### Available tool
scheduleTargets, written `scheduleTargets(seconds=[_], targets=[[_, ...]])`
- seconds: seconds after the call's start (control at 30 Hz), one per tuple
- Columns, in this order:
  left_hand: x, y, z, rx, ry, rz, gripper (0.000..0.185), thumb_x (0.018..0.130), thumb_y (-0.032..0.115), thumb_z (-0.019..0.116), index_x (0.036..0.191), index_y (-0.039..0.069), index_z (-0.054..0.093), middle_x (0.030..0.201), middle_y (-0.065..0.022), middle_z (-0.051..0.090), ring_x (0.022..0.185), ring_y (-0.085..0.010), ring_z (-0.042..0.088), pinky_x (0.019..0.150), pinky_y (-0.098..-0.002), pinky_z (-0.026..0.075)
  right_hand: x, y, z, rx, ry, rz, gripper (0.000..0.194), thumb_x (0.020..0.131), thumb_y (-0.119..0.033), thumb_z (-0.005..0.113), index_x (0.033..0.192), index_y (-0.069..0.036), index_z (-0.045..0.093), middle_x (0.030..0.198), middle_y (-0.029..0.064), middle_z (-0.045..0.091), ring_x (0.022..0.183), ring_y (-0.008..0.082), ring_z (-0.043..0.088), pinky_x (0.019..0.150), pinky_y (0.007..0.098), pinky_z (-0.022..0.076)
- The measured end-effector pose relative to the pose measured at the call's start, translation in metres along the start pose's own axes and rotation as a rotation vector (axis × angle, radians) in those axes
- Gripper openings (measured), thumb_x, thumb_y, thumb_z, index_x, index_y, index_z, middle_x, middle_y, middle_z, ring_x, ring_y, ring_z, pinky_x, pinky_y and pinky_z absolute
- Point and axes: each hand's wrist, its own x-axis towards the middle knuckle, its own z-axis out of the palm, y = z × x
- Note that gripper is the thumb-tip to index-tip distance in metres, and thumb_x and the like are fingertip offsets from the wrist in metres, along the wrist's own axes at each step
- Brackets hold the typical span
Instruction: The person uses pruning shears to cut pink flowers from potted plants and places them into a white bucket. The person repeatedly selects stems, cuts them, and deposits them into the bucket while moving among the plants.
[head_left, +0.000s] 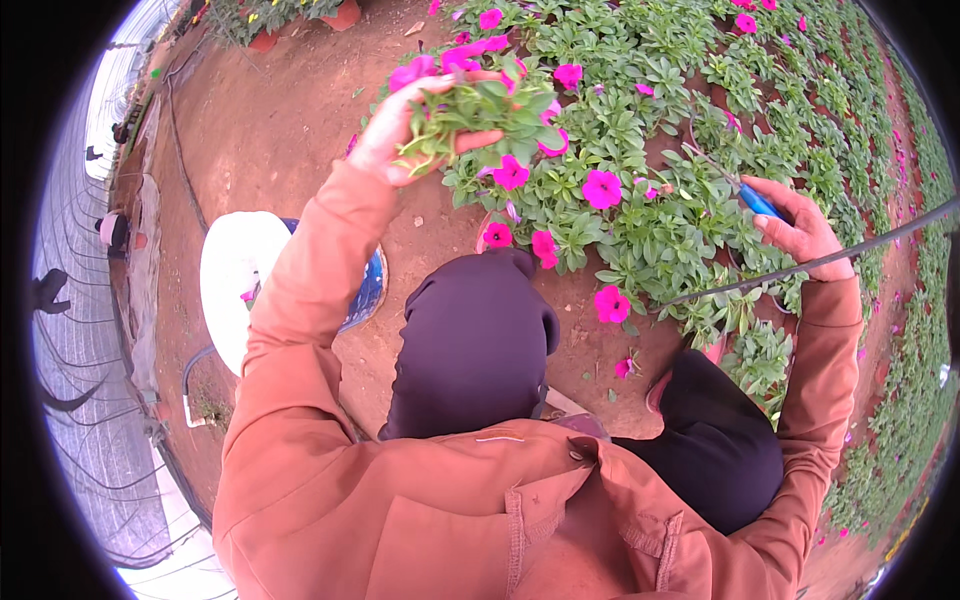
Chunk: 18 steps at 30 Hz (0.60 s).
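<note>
Cut leafy sprigs (476, 112) rest in my left hand (397, 127), its fingers curled round them above the bare soil, beside pink petunia flowers (469, 56). My right hand (802, 225) grips a small tool by its blue handle (761, 202); the thin metal end (709, 159) points up and left over the foliage, and whether it is a blade or scissors I cannot tell. Beneath both hands spreads a dense bed of green petunia plants (675, 240) with open pink blooms (602, 189), growing in reddish pots partly hidden by leaves.
A white bucket or container (236, 277) and a blue one (367, 292) stand left of my knees on reddish soil (262, 150). A dark hose or cable (885, 238) crosses at the right. Potted plants (341, 15) stand at the top, and plastic greenhouse sheeting (97, 375) lines the left.
</note>
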Motion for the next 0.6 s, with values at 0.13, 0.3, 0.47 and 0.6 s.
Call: scheduleTargets(seconds=[0.13,0.3,0.47,0.6], targets=[[-0.208,0.08,-0.05,0.329,0.436,0.428,0.042,0.099,0.027,0.049,0.128,-0.003,0.053,0.126,-0.0178,0.059,0.116,-0.0304,0.059,0.103,-0.0456,0.047,-0.062,0.031,-0.023,-0.116,0.254,0.162,0.047,0.09,-0.024,0.064,0.134,-0.01,0.055,0.102,-0.0017,0.062,0.084,0.0086,0.054,0.069,0.0232,0.0449],[-0.386,0.111,-0.131,0.917,1.444,0.129,0.046,0.093,0.035,0.063,0.128,0.006,0.056,0.114,-0.0068,0.064,0.095,-0.02,0.064,0.073,-0.0351,0.055,-0.082,0.069,-0.04,-0.037,0.322,0.333,0.048,0.091,-0.034,0.063,0.133,-0.011,0.056,0.088,-0.0012,0.063,0.068,0.0094,0.056,0.059,0.0246,0.0459],[-0.343,0.103,-0.105,2.084,1.161,-0.956,0.06,0.069,0.036,0.08,0.114,-0.001,0.064,0.108,-0.0235,0.067,0.103,-0.0364,0.065,0.087,-0.0417,0.051,-0.038,0.125,-0.049,-0.086,0.235,0.494,0.051,0.09,-0.039,0.064,0.13,-0.008,0.056,0.071,0.0005,0.056,0.053,0.0102,0.053,0.047,0.0255,0.0425],[-0.14,0.101,-0.043,2.046,0.864,-0.165,0.039,0.086,0.024,0.069,0.117,0.001,0.061,0.1,-0.0206,0.069,0.09,-0.0303,0.069,0.075,-0.0379,0.054,0.011,0.182,-0.056,0.018,0.345,0.575,0.057,0.093,-0.044,0.06,0.13,-0.002,0.051,0.064,0.0056,0.058,0.045,0.0143,0.055,0.038,0.03,0.042]])
